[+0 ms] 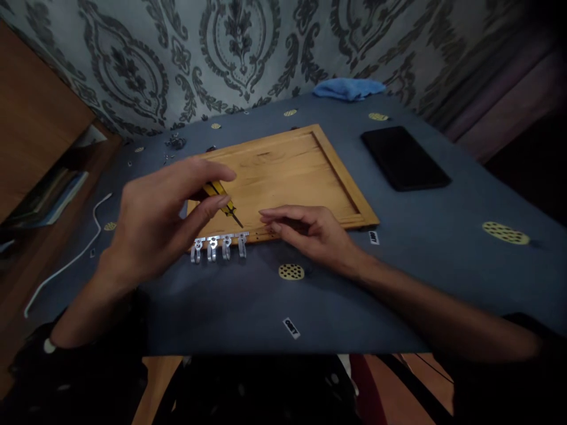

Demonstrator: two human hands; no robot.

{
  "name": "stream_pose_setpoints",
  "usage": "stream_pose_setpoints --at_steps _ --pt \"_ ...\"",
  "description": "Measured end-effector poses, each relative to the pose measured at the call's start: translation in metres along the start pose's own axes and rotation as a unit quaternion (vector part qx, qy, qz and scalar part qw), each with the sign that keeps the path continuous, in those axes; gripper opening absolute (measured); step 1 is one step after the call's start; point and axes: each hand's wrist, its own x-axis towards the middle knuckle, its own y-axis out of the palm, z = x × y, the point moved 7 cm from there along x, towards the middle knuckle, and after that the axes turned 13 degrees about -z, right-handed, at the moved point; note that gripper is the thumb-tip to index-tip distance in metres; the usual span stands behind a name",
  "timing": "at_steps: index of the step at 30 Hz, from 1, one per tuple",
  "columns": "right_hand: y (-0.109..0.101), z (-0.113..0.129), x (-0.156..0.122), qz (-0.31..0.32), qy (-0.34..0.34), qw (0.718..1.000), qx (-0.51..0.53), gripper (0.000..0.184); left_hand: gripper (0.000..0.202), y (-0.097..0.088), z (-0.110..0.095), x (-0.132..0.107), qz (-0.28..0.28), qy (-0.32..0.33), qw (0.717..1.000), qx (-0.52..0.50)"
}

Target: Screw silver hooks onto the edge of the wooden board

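Note:
My left hand (pixel 163 221) pinches a small yellow-and-black screwdriver (pixel 224 203), its tip pointing down at the near edge of a wooden board (pixel 287 171). A metal hook rail (pixel 219 245) with several hooks lies against that near edge, just below the tip. My right hand (pixel 310 233) rests on the board's near edge to the right of the rail, fingers curled and pressed together; I cannot make out anything between them.
The board lies on a table under a blue-grey cloth (pixel 420 254) with yellow dotted patches. A black phone (pixel 405 158) lies at the right, a blue rag (pixel 348 88) at the back, small hardware (pixel 175 143) at the back left, a white cable (pixel 75 254) at the left.

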Motion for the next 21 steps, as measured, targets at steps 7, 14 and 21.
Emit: stream_pose_setpoints --at_steps 7,14,21 --pt "0.004 0.01 -0.001 0.035 -0.028 0.998 0.037 0.038 0.017 0.014 -0.018 -0.004 -0.017 -0.035 0.994 -0.1" --pt "0.017 0.006 -0.002 0.13 0.004 0.99 0.052 0.019 0.016 0.035 -0.001 -0.018 -0.03 -0.15 0.965 -0.213" --pt "0.012 -0.006 0.005 0.096 0.012 0.995 -0.006 0.022 0.041 0.049 0.069 -0.054 -0.098 -0.263 0.933 -0.224"
